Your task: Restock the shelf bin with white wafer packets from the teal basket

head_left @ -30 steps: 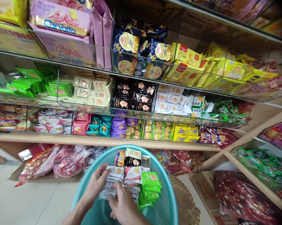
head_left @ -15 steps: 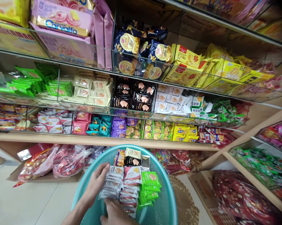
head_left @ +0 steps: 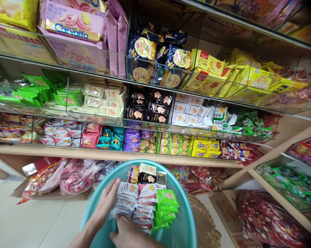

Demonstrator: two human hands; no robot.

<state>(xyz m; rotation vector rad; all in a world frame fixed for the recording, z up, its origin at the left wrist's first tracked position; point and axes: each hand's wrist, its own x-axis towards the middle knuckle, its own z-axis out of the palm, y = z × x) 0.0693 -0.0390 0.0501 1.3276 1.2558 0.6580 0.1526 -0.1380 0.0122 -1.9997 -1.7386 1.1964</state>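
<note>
A teal plastic basket (head_left: 189, 220) holds small snack packets standing in rows. My left hand (head_left: 106, 203) lies along the left side of the white packets (head_left: 126, 198), its fingers stretched out. At the near end of that row is my right hand (head_left: 131, 230), slightly blurred, thumb apart from the fingers; some of its fingertips are hidden against the packets. White-and-red packets (head_left: 147, 196) stand beside the white row, with green packets (head_left: 167, 206) to their right. Behind them lie a black packet (head_left: 147, 177), a cream packet (head_left: 147, 168) and an orange-and-blue packet (head_left: 133, 174).
Shelves with glass dividers carry many snack packs, among them black packets (head_left: 158, 108) and purple packets (head_left: 131, 139). Below the wooden ledge (head_left: 67, 153), bagged red sweets (head_left: 78, 175) lie in a carton. A woven round mat (head_left: 204, 220) is right of the basket, near a cardboard box (head_left: 228, 213).
The view has shifted slightly, so everything sits a little further right. Both hands stay at the white packets, with the right hand pressed a bit closer to their near end.
</note>
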